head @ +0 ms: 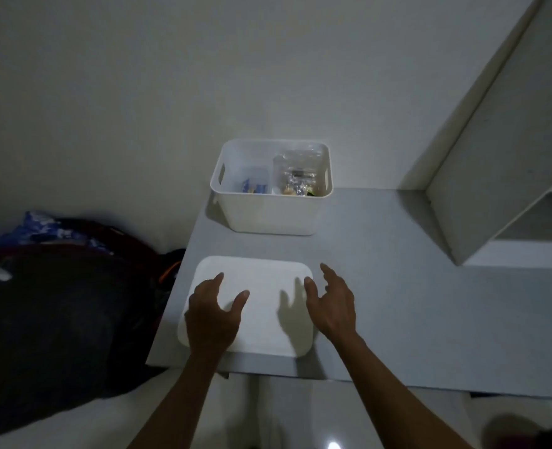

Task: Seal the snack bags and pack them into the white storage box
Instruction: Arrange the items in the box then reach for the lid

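Note:
The white storage box [270, 213] stands at the back of the grey table, against the wall, without a lid. Inside it I see a clear snack bag [297, 175] on the right and a blue-printed bag [252, 187] low on the left. The flat white lid [261, 277] lies on the table near the front edge. My left hand [211, 315] hovers over the lid's left part, fingers spread. My right hand [331, 304] hovers at the lid's right edge, fingers apart. Neither hand holds anything.
The grey table [397, 286] runs off to the right. A white shelf unit [495, 157] stands on its right side. Left of the table lies a dark pile of bags and cloth [57, 303]. The light floor [284, 416] shows below the table edge.

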Tool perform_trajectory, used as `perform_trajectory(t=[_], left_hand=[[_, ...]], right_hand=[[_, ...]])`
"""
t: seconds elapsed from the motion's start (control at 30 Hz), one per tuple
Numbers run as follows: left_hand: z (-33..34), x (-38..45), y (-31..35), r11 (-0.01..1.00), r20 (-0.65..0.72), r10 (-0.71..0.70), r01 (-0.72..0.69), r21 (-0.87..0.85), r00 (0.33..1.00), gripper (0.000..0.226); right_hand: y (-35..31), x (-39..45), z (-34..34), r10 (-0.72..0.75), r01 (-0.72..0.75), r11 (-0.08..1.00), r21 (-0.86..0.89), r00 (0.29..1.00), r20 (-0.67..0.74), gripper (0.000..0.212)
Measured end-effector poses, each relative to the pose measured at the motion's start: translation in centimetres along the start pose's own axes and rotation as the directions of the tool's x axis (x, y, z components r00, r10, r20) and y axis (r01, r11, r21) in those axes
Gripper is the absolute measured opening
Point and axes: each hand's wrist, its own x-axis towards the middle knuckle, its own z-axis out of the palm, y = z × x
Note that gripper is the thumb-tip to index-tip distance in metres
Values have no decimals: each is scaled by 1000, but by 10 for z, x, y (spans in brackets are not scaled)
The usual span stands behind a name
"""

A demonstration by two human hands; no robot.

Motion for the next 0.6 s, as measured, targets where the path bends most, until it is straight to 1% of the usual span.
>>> perform_trajectory(t=[0.07,0.17,0.3,0.37,0.43,0.5,0.6], left_hand=[[0,-2,-26,991,74,-115,109,80,991,73],[5,3,-67,971,133,-169,141,194,977,81],[20,15,-113,938,201,-265,204,282,943,89],[27,20,-128,932,233,-264,186,311,936,89],[35,24,-137,939,246,-222,139,314,944,88],[41,24,-142,943,232,-181,102,316,956,85],[46,21,-144,947,208,-171,103,304,963,83]], right_hand=[[12,-9,15,40,-40,999,-17,999,9,61],[29,-17,42,72,-72,996,-62,997,3,64],[54,-20,79,116,-118,988,-99,993,-21,74],[65,-20,95,128,-138,980,-141,989,-75,75],[71,-19,106,112,-135,971,-197,986,-124,74],[73,-18,114,121,-147,974,-173,981,-152,72],[73,-18,120,149,-169,980,-107,973,-175,72]])
